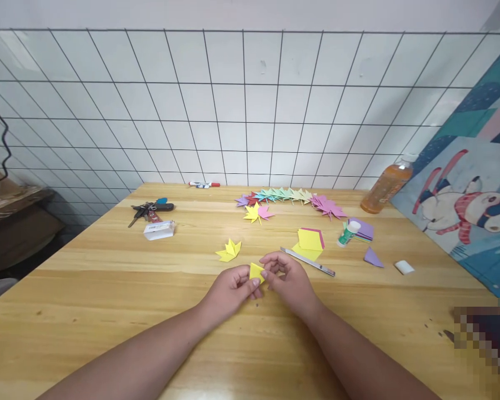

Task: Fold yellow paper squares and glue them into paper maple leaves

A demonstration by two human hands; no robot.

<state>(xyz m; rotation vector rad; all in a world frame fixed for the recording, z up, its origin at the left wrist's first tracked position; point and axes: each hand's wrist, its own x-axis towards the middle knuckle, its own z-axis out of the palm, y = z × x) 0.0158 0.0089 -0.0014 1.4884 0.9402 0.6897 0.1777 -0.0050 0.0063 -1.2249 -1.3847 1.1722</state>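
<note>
A small folded piece of yellow paper (256, 272) is pinched between both hands, just above the wooden table. My left hand (235, 284) grips its left and lower edge with thumb and fingers. On the other side, my right hand (289, 280) has its thumb and fingertips on the right edge. Just beyond my left hand lies a yellow folded paper leaf (230, 250). A utility knife (308, 261) rests right of my right hand, beside yellow paper squares (310, 239) with a magenta sheet under them.
Folded paper leaves in several colours (287, 194) line the back. A glue stick (349, 233), purple paper (363, 229), a purple triangle (373, 257), an eraser (404, 267) and a tilted bottle (386, 186) are right. Keys (148, 212), a small box (159, 229) and a marker (204, 184) sit left.
</note>
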